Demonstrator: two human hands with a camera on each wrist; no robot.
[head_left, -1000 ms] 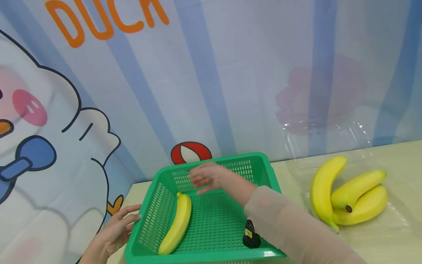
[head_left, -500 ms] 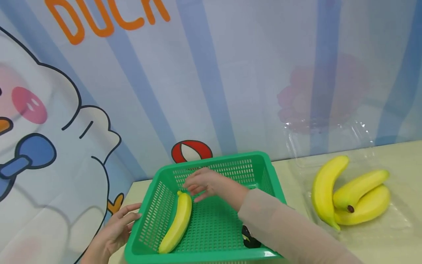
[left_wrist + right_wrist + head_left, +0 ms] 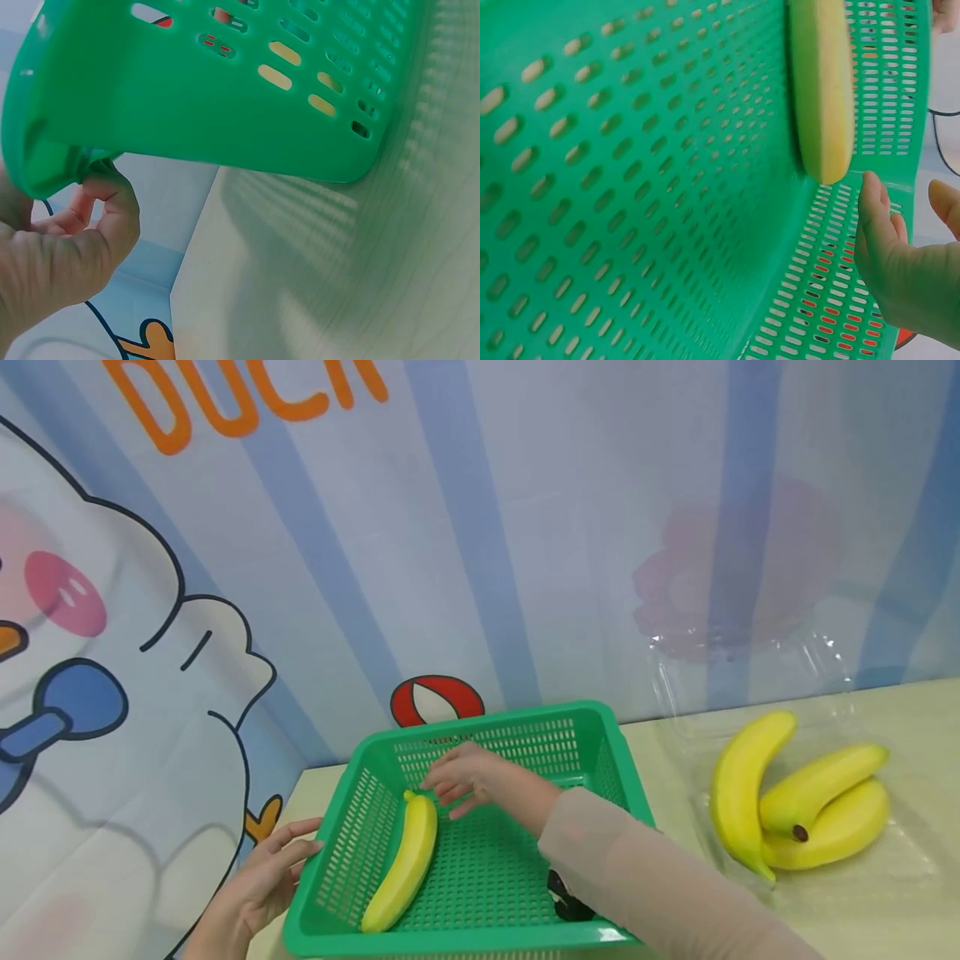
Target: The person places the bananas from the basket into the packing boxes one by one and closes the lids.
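Note:
One yellow banana (image 3: pixel 405 868) lies lengthwise along the left side inside a green perforated basket (image 3: pixel 480 943). My left hand (image 3: pixel 258 885) holds the basket's left rim; in the left wrist view, its bent fingers and thumb meet the rim's underside. Over the basket's back left part, my right hand (image 3: pixel 463 777) hovers with loosely bent fingers and nothing in them. The banana's stem end is just left of its fingertips, and the right wrist view shows a small gap between them. Beside the basket, several more bananas (image 3: pixel 750 793) lie in a clear plastic clamshell box (image 3: pixel 892 868).
The basket stands on a pale wooden table (image 3: pixel 930 727) against a cartoon-printed cloth backdrop (image 3: pixel 570 527). The clamshell's lid stands up at the back. A black object (image 3: pixel 570 906) shows beneath the right sleeve; whether it lies in the basket or hangs from the arm is unclear.
My right hand has moved lower and slightly left, closer to the banana in the basket. The left hand stays at the rim, and the bananas have not moved.

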